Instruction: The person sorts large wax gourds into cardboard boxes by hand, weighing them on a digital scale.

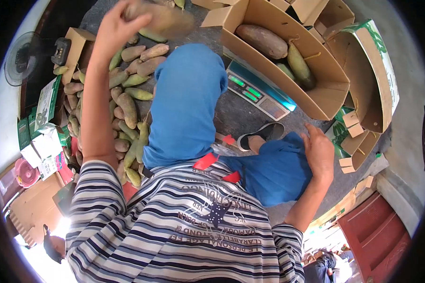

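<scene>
My left hand is raised at the upper left, its fingers curled around one end of a long brownish gourd, blurred by motion. Below it lies a heap of brown and green gourds on the dark floor. Against my bent right knee rests my right hand, fingers extended and holding nothing. An open cardboard box sits on a digital scale with lit green digits. Inside the box are a big brown gourd and a green gourd, with another partly hidden.
More open cardboard boxes stand at the right, near a grey wall. At the left are a fan, green-white cartons and a pink round object. My shoe is beside the scale. A red door shows lower right.
</scene>
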Demonstrator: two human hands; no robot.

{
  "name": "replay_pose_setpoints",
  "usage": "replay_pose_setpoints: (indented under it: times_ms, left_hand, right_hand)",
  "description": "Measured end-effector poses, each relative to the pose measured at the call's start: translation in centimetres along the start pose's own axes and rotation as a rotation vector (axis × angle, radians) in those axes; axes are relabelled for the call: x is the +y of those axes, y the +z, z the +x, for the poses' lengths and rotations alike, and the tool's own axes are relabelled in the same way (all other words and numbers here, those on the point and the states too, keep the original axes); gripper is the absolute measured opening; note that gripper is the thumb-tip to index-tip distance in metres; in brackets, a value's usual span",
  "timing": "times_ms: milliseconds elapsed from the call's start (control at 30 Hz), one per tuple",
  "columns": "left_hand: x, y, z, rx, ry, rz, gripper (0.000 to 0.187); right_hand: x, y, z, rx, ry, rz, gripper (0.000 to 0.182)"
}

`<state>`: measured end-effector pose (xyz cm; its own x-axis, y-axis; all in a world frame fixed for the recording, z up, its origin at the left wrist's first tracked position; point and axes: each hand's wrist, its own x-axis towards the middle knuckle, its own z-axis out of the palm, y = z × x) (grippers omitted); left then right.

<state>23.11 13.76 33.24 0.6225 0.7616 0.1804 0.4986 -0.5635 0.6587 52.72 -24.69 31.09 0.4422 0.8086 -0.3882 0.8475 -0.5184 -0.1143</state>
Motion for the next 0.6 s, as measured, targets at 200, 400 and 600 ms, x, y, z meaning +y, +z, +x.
replay_pose_setpoints:
  times_ms: [200,400,600]
  left_hand:
    - [-16.8,-0.4,-8.6,-0.213,-0.466,0.136,0.05]
    - [-25.1,0.8,-16.7,-0.117,-0.989,0.283,0.07]
    - [-21.4,2.0,-9.7,0.023,-0.346,0.31,0.055]
  right_hand:
    - [0.0,-0.3,0.4,0.113,-0.039,0.064,0.028]
    - [-0.4,0.0,0.2,0.113,-0.065,0.057,0.026]
    - [-0.5,0.1,0.4,0.193,-0.113,0.059,0.024]
